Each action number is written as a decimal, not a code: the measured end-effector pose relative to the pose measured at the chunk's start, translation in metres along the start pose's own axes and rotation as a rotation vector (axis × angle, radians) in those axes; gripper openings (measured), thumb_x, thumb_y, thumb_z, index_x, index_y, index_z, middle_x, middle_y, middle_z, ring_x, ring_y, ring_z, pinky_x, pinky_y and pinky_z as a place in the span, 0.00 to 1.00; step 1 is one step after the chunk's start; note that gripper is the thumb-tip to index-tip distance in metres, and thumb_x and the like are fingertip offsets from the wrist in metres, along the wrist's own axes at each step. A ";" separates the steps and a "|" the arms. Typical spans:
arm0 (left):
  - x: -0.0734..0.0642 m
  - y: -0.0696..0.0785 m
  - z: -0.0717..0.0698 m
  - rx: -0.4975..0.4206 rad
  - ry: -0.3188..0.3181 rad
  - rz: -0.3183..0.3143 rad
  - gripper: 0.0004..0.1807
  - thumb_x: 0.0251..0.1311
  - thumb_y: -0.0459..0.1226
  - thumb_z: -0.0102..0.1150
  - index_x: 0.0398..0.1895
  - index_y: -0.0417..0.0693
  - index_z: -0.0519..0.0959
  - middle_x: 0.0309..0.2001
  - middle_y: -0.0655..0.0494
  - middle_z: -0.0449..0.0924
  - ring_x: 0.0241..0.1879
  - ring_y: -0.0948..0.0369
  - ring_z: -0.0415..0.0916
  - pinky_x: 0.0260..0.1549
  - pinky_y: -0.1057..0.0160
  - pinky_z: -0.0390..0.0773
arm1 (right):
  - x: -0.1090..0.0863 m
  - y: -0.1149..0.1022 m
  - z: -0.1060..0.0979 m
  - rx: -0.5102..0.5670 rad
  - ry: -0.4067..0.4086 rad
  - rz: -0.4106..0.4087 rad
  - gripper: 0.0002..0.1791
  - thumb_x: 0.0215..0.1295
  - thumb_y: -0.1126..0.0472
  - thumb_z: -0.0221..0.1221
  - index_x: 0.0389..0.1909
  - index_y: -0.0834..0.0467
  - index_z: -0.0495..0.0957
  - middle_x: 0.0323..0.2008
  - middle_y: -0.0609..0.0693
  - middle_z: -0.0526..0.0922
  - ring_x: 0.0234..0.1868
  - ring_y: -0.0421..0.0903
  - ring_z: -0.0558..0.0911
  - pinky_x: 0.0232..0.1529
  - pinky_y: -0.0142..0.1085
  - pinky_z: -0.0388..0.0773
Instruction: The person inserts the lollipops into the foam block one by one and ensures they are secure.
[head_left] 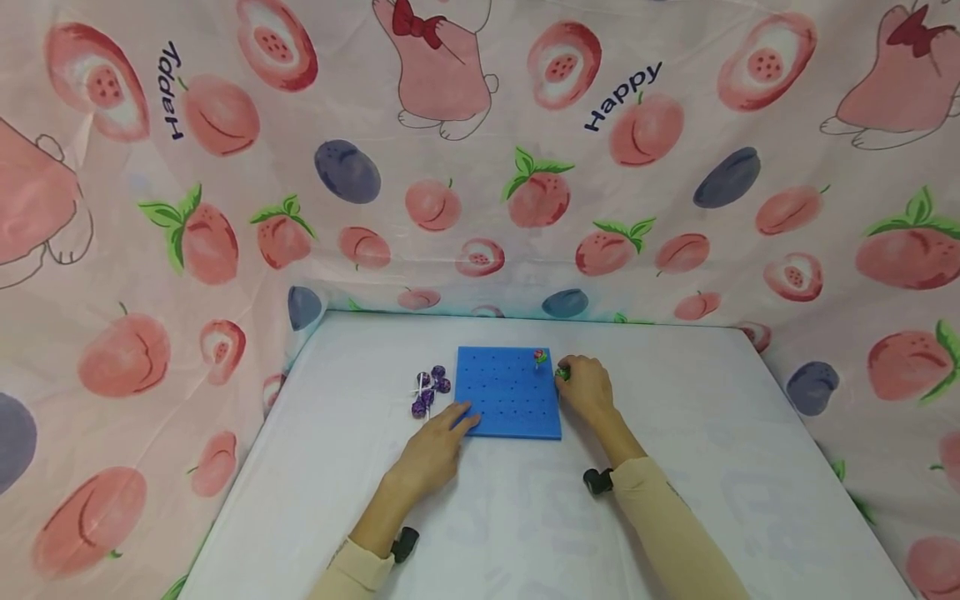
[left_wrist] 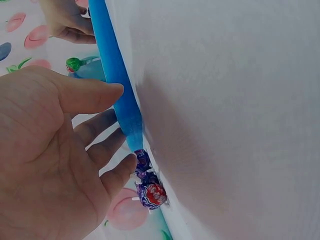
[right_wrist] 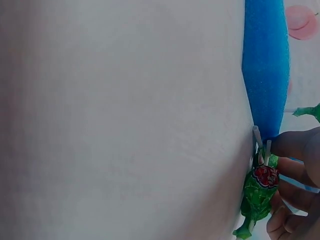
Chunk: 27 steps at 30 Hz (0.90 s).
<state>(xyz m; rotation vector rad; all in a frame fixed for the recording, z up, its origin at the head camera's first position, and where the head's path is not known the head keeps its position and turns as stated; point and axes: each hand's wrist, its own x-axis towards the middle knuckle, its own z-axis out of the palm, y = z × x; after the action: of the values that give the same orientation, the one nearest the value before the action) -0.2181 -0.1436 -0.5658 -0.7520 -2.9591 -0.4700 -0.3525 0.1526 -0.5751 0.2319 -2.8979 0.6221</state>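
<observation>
A blue pegboard (head_left: 504,392) with rows of small holes lies flat on the white table. One green-and-red lollipop (head_left: 540,357) stands upright by its stick near the board's far right corner. My left hand (head_left: 431,450) rests at the board's near left corner, fingers extended against its edge. Just right of the board, my right hand (head_left: 588,387) has thumb and fingers curled at green-wrapped lollipops (right_wrist: 260,187), pinching one. Part of that group is hidden behind the fingers in the head view. Purple-wrapped lollipops (head_left: 426,392) lie in a loose cluster left of the board.
The white table (head_left: 675,400) is bounded by a fruit-print cloth (head_left: 450,250) at the back and sides. A dark wrist camera (head_left: 597,481) sits at the right wrist and another wrist camera (head_left: 406,544) at the left.
</observation>
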 end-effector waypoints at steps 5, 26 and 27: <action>0.000 0.000 -0.001 0.000 -0.001 0.002 0.27 0.71 0.26 0.56 0.73 0.44 0.74 0.76 0.42 0.65 0.76 0.43 0.62 0.73 0.45 0.67 | 0.001 0.001 0.000 0.016 -0.015 0.001 0.14 0.66 0.62 0.68 0.49 0.65 0.86 0.41 0.60 0.89 0.41 0.56 0.83 0.38 0.49 0.83; 0.000 0.001 -0.001 -0.001 0.000 -0.001 0.27 0.71 0.27 0.55 0.73 0.44 0.74 0.76 0.42 0.65 0.76 0.43 0.63 0.73 0.45 0.68 | -0.004 0.002 -0.003 0.128 0.012 -0.001 0.16 0.66 0.62 0.69 0.52 0.64 0.85 0.46 0.59 0.87 0.45 0.55 0.85 0.47 0.49 0.85; 0.000 0.000 -0.001 0.000 -0.002 -0.001 0.27 0.72 0.27 0.55 0.73 0.44 0.74 0.76 0.42 0.65 0.76 0.43 0.63 0.73 0.45 0.68 | -0.004 0.002 -0.003 0.133 0.011 -0.001 0.16 0.66 0.62 0.69 0.52 0.64 0.85 0.46 0.59 0.87 0.44 0.54 0.85 0.47 0.48 0.85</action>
<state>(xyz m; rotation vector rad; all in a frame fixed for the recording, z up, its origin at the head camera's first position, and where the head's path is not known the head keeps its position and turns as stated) -0.2178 -0.1434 -0.5651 -0.7513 -2.9618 -0.4689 -0.3491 0.1563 -0.5739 0.2462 -2.8482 0.8142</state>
